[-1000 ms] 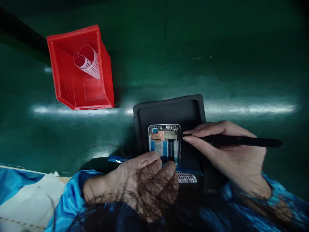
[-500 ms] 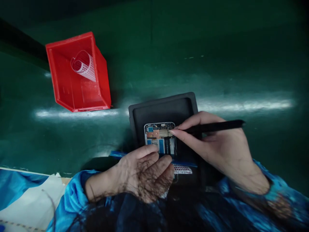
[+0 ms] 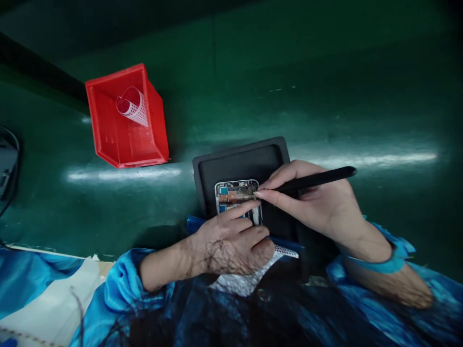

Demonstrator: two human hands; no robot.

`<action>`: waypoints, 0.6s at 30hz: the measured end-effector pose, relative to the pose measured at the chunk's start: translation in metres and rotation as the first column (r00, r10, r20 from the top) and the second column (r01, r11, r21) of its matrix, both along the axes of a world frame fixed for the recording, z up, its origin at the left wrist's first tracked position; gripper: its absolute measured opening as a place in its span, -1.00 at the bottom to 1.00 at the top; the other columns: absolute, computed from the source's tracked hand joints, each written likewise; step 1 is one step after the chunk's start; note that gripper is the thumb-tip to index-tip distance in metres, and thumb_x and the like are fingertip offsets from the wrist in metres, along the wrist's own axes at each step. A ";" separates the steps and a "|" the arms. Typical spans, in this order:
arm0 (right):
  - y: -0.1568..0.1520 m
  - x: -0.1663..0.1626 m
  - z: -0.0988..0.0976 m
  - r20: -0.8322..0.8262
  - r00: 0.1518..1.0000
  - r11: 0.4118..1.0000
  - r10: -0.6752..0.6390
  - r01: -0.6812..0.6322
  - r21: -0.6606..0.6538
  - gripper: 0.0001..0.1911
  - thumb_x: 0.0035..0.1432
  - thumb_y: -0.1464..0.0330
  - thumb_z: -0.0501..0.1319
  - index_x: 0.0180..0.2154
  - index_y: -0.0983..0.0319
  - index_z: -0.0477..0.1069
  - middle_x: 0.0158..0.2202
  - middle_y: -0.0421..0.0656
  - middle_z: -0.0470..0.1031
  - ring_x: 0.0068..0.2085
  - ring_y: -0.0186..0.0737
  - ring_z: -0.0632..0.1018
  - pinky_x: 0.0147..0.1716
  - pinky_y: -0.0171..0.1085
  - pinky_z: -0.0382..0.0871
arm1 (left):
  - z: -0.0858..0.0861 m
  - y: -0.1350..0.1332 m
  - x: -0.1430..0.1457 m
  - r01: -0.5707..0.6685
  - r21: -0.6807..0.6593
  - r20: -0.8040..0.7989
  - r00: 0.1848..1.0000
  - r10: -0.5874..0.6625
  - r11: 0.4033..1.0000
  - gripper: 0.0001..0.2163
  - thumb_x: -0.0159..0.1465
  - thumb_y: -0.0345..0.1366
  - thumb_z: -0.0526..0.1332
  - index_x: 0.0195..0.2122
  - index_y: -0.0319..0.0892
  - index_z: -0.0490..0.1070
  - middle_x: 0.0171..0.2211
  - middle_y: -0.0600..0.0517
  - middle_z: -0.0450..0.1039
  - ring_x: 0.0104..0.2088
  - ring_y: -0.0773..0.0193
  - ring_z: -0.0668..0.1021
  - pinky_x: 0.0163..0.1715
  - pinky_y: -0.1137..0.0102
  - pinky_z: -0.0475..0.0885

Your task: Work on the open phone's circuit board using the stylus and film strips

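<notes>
An opened smartphone (image 3: 237, 193) lies on a black rubber mat (image 3: 238, 161), its circuit board and copper shielding facing up. My left hand (image 3: 231, 238) rests across the phone's lower half, hiding most of it, with the fingers pressed on it. My right hand (image 3: 307, 197) grips a black stylus-like tool (image 3: 318, 178) between thumb and fingers. Its tip is hidden by the fingertips, which touch the phone's upper right corner. A blue strip (image 3: 197, 224) and a perforated white strip (image 3: 287, 251) lie under and beside my left hand.
A red plastic bin (image 3: 126, 118) at upper left holds a rolled perforated sheet (image 3: 132, 106). Everything stands on a glossy green table (image 3: 325, 96). A blue and white sheet (image 3: 47, 294) lies at lower left, and a dark device (image 3: 7, 164) sits at the left edge.
My left hand has slid up over the phone, covering more of it. My right hand has moved left and its tool now tilts up to the right. The view has shifted, so the bin sits lower.
</notes>
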State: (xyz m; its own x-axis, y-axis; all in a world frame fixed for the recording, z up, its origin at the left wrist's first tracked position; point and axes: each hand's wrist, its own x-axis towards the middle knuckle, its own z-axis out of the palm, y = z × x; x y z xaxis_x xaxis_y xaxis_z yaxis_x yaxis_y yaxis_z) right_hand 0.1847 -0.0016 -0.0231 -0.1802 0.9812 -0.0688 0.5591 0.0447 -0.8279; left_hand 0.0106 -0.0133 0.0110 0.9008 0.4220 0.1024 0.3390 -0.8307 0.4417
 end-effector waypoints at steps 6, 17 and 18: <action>-0.001 0.000 0.000 -0.024 1.000 1.000 0.017 -0.016 0.013 -0.81 -0.02 0.17 0.24 -0.45 0.14 0.34 -0.47 -0.36 0.47 -0.45 -0.46 0.54 -0.51 -0.44 0.37 | 0.006 -0.001 0.005 -0.013 -0.008 -0.097 0.995 0.013 1.000 -0.82 0.08 -0.46 -0.06 -0.49 -0.18 0.31 -0.56 0.14 0.37 -0.60 0.42 0.35 0.01 0.15 0.06; -0.003 0.002 0.004 -0.176 0.984 0.995 0.024 -0.041 -0.094 -0.87 0.01 0.21 0.23 -0.41 0.10 0.35 -0.40 -0.32 0.50 -0.35 -0.34 0.56 -0.35 -0.32 0.49 | 0.007 0.000 0.003 0.002 -0.031 -0.153 0.988 -0.006 1.000 -0.83 0.09 -0.43 -0.06 -0.47 -0.17 0.30 -0.60 0.15 0.31 -0.62 0.43 0.31 0.04 0.17 0.03; -0.003 0.002 0.004 -0.177 0.984 0.995 0.020 -0.037 -0.093 -0.87 0.01 0.21 0.23 -0.41 0.10 0.35 -0.40 -0.33 0.50 -0.34 -0.34 0.57 -0.36 -0.32 0.50 | 0.006 0.000 0.003 -0.005 -0.046 -0.163 0.987 -0.002 0.999 -0.83 0.09 -0.43 -0.06 -0.48 -0.16 0.29 -0.60 0.15 0.31 -0.62 0.43 0.30 0.05 0.17 0.02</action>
State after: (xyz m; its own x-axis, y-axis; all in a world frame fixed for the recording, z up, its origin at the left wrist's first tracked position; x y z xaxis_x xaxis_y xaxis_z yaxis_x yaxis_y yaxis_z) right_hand 0.1867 -0.0050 -0.0189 -0.2260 0.9658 -0.1273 0.4047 -0.0258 -0.9141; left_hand 0.0136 -0.0137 0.0174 0.9032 0.4242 -0.0650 0.4105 -0.8101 0.4187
